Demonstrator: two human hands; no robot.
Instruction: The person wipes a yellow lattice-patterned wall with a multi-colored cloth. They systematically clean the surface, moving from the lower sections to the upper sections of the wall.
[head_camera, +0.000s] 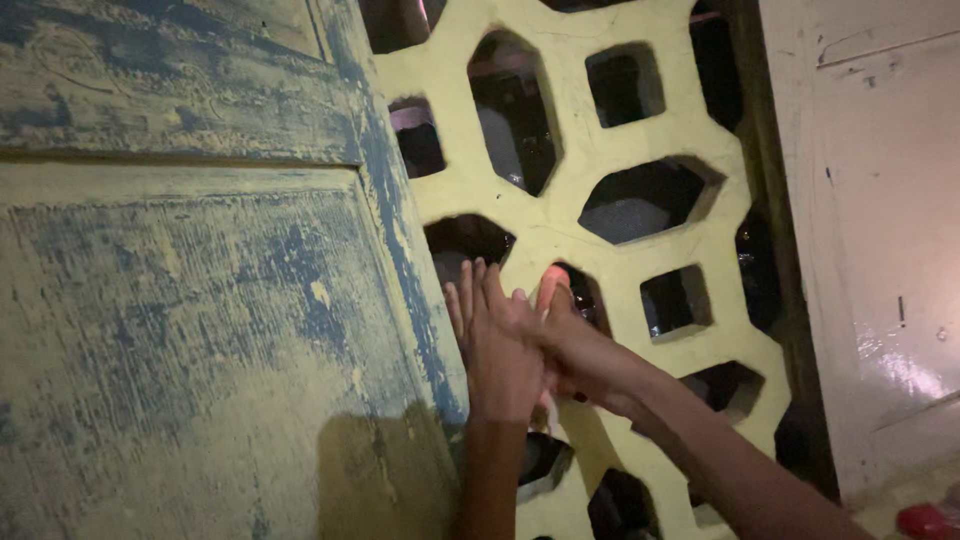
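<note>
Yellow lattice wall (560, 235), blue-worn door (180, 300)

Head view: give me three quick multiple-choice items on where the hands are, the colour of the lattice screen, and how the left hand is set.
1. Where do both hands meet?
A. On the yellow lattice screen, beside the worn door's edge
B. On the white wall at the right
C. On the floor by the red thing

2. What colour is the lattice screen?
A. Red
B. Pale yellow
C. Black

3. How is the left hand set?
A. Clenched in a fist
B. Hanging away from the screen
C. Flat, fingers stretched upward

Answers:
1 A: the left hand and the right hand lie together on the screen, just right of the blue and yellow door.
2 B: its bars are pale yellow around dark openings.
3 C: its fingers lie straight and close together, pointing up along the screen.
</note>
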